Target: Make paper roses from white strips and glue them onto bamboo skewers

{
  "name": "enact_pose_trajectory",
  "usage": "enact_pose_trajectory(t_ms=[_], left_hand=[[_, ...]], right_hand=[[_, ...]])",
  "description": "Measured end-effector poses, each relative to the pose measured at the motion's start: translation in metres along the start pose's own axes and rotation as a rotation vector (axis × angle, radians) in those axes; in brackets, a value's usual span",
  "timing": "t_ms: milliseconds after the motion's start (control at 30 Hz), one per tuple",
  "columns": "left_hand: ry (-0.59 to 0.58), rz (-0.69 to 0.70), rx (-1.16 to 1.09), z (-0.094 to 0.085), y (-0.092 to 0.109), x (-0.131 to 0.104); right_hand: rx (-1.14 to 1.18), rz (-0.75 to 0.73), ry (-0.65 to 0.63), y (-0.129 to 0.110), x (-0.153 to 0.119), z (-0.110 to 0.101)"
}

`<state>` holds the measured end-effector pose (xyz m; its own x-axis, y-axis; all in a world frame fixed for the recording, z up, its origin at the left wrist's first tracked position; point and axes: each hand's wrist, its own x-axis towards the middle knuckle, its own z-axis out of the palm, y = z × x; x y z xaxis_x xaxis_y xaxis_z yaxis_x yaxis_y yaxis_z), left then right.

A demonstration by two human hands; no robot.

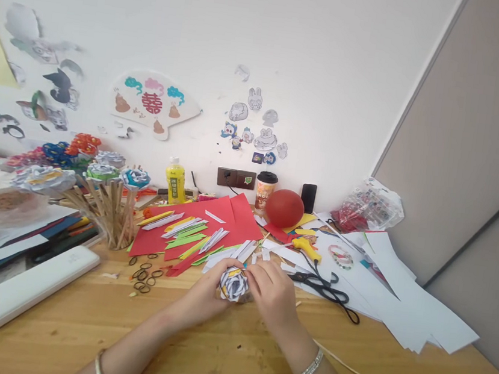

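A folded paper flower (234,284), white with dark edges and some yellow, sits between my hands near the table's middle. Along its left side and back, the fingers of my left hand (208,294) are closed round it. My right hand (276,292) pinches at the flower's upper right edge, where a tiny blue bit shows by the fingertips. Behind the hands lie folded paper strips (186,237) in white, green and yellow, on red paper sheets (239,219). Black scissors (325,288) rest just right of my right hand.
A yellow glue gun (307,248) and red balloon (284,208) lie behind the scissors. White paper sheets (417,299) spread rightward. Rubber bands (144,277), a holder of sticks (113,219) and a long white device (25,290) are leftward. A drink bottle (175,182) and cup (265,190) stand behind.
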<state>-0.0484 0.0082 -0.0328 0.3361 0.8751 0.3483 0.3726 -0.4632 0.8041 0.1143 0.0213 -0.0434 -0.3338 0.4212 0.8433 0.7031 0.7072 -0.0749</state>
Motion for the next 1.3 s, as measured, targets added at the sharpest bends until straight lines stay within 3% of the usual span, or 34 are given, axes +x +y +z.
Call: enact_pose_trajectory(t_ms=[1300], left_hand=[[-0.03, -0.012, 0.034, 0.0004, -0.0029, 0.0]], right_hand=[[-0.142, -0.011, -0.013, -0.0017, 0.0014, 0.0047]])
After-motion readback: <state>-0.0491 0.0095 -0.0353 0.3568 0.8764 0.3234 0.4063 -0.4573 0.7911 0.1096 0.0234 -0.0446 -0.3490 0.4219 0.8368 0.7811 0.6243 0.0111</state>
